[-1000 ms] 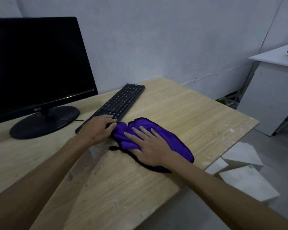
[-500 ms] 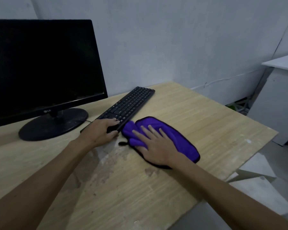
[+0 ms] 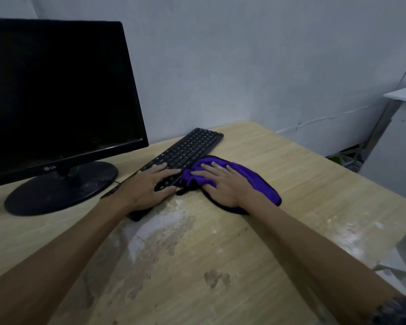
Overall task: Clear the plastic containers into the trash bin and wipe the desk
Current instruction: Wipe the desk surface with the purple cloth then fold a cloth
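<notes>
- Wooden table (image 3: 291,184), stained, no containers in view.
- my right hand (image 3: 225,184) flat on purple cloth (image 3: 256,179) beside keyboard (image 3: 188,148).
- my left hand (image 3: 150,184) spread flat on the keyboard.
- Press evenly, sweep over stains.

The left hand (image 3: 148,186) covers the near end of the keyboard (image 3: 188,148), so the keys under its fingers (image 3: 164,166) cannot be seen. Under the right hand (image 3: 227,186) a part of the cloth (image 3: 246,173) is hidden, and also the surface (image 3: 302,184) below it. Left of the fingers, the monitor (image 3: 56,90) is cut by the left edge. Far right of the fingers, a white cabinet (image 3: 401,141) is cut by the right edge. The key labels are too small to read.
</notes>
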Motion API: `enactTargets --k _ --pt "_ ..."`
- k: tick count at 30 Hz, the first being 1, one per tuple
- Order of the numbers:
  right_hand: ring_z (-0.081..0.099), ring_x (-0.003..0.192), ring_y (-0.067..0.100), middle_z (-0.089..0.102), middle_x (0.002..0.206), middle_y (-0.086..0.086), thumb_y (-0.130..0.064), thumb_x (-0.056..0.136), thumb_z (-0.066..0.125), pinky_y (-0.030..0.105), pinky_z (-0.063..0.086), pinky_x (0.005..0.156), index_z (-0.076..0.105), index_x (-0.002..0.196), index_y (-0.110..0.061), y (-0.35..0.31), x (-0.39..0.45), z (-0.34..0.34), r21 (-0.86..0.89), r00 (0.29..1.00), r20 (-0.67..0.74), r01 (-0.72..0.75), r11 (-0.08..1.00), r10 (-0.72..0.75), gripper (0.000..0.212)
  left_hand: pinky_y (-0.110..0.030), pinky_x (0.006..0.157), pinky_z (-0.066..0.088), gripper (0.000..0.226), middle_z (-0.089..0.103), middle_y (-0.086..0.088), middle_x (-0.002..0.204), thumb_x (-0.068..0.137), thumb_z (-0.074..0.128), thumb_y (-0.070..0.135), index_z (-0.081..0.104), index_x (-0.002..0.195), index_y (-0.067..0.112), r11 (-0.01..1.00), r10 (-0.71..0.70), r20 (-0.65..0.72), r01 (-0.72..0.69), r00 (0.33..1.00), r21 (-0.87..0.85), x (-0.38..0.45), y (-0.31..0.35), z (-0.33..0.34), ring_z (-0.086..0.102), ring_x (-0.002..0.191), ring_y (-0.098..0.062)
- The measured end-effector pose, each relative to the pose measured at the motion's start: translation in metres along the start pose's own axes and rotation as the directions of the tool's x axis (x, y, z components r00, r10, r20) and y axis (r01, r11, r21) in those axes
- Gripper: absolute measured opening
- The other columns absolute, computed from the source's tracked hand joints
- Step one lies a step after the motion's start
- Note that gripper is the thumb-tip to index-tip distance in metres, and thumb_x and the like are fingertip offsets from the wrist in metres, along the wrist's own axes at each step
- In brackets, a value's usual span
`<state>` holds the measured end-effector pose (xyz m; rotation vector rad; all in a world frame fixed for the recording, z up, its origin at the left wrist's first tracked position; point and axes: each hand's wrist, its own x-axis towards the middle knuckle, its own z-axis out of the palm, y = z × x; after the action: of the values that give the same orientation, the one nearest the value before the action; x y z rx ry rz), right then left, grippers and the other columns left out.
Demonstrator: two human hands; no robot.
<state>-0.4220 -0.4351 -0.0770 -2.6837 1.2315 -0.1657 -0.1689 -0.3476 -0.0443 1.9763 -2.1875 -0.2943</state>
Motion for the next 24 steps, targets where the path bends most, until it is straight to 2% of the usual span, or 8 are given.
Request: enactTargets --k 3,8,11,15,20,22,24 --pt "0.007 0.16 0.014 0.012 0.173 -0.014 -0.046 0.107 0.03 0.047 0.003 0.13 0.024 0.159 -0.051 0.026 0.026 -0.004 0.032 0.996 -0.009 -0.088 0.996 0.088 0.052 -0.05 0.114 0.041 0.057 0.028 0.008 0.168 0.097 0.049 0.066 0.032 0.15 0.058 0.999 -0.006 -0.067 0.008 0.998 0.037 0.007 -0.003 0.006 0.035 0.151 -0.02" --pt "0.003 0.161 0.018 0.005 0.174 -0.01 -0.056 0.107 0.019 0.048 0.0 0.129 0.014 0.165 -0.039 0.064 0.051 -0.014 0.005 0.935 -0.041 -0.353 0.936 0.353 0.061 -0.054 0.123 0.026 0.056 0.024 0.01 0.169 0.098 0.044 0.066 0.029 0.151 0.058 1.0 0.0 -0.094 0.002 0.996 0.022 0.005 -0.006 0.015 0.022 0.157 -0.018" --pt "0.0 0.161 0.02 0.003 0.175 -0.007 -0.056 0.107 0.017 0.049 -0.002 0.129 0.01 0.166 -0.036 0.066 0.054 -0.014 0.011 0.912 -0.032 -0.41 0.912 0.41 0.063 -0.054 0.124 0.026 0.055 0.024 0.011 0.169 0.099 0.044 0.065 0.03 0.151 0.058 1.0 -0.002 -0.097 0.005 0.995 0.022 0.003 -0.005 0.015 0.022 0.156 -0.016" --pt "0.0 0.161 0.021 0.003 0.175 -0.005 -0.061 0.106 0.016 0.05 -0.001 0.129 0.009 0.166 -0.038 0.057 0.038 -0.012 -0.022 0.941 -0.012 -0.339 0.941 0.339 0.064 -0.055 0.122 0.029 0.054 0.025 0.01 0.168 0.1 0.043 0.064 0.03 0.152 0.056 0.997 -0.013 -0.108 0.02 0.994 0.068 0.003 -0.002 0.015 0.027 0.155 -0.018" --pt "0.003 0.161 0.014 0.006 0.173 -0.015 -0.065 0.101 0.015 0.043 0.003 0.13 0.01 0.161 -0.052 0.032 -0.022 -0.006 -0.074 0.998 0.015 -0.066 0.995 0.068 0.062 -0.049 0.108 0.047 0.059 0.033 0.006 0.164 0.095 0.055 0.061 0.035 0.15 0.052 0.995 -0.014 -0.062 0.02 0.998 0.101 0.012 0.007 0.001 0.044 0.143 -0.02" --pt "0.0 0.159 0.007 0.005 0.172 -0.019 -0.068 0.092 0.008 0.037 0.0 0.128 0.008 0.158 -0.059 0.023 -0.051 -0.004 -0.087 0.997 0.028 0.068 0.994 -0.066 0.066 -0.048 0.11 0.045 0.062 0.027 0.006 0.167 0.094 0.059 0.06 0.034 0.151 0.055 0.996 -0.02 -0.033 0.023 0.999 0.084 0.016 0.007 -0.002 0.038 0.148 -0.021" --pt "-0.006 0.156 0.002 0.001 0.171 -0.023 -0.064 0.094 0.008 0.032 -0.005 0.127 0.004 0.156 -0.062 0.022 -0.067 -0.003 -0.081 0.986 0.062 0.159 0.984 -0.154 0.062 -0.048 0.116 0.039 0.064 0.021 0.008 0.169 0.093 0.063 0.058 0.034 0.15 0.059 0.998 0.013 0.007 -0.014 1.0 0.065 0.022 0.006 -0.004 0.03 0.153 -0.02"
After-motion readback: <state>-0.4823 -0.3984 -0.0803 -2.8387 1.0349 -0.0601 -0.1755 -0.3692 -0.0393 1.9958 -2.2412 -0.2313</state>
